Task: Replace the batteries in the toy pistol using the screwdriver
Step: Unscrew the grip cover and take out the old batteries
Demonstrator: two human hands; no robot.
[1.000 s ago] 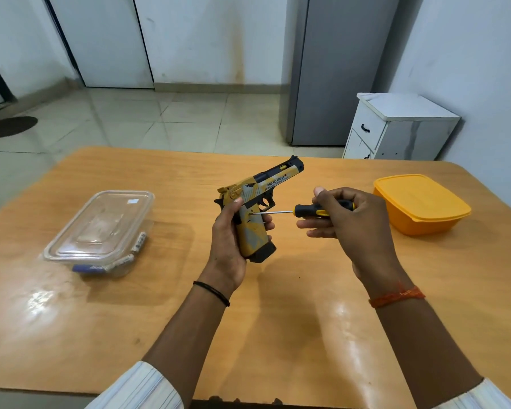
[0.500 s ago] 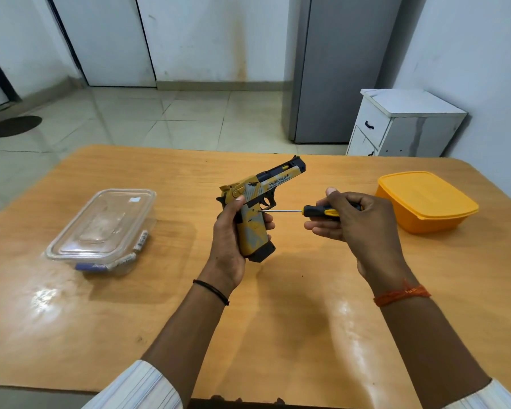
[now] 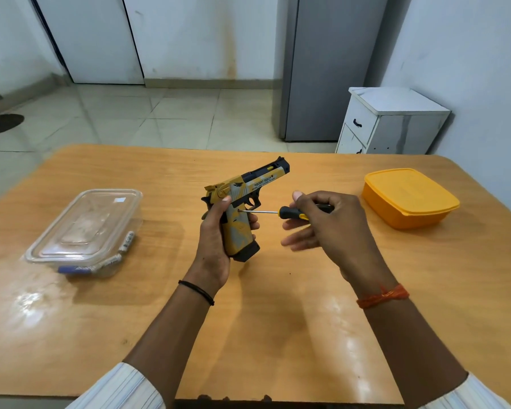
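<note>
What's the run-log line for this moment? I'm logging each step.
step: unscrewing | left hand: grips toy pistol | right hand: holds screwdriver, tip at grip

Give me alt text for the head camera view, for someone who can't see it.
Above a wooden table, the left hand grips a yellow toy pistol upright while the right hand holds a screwdriver with its tip against the grip. A clear lidded container sits at left, an orange lidded container at right.

Yellow-grey toy pistol (image 3: 242, 208), screwdriver (image 3: 281, 213) tip against grip
</note>
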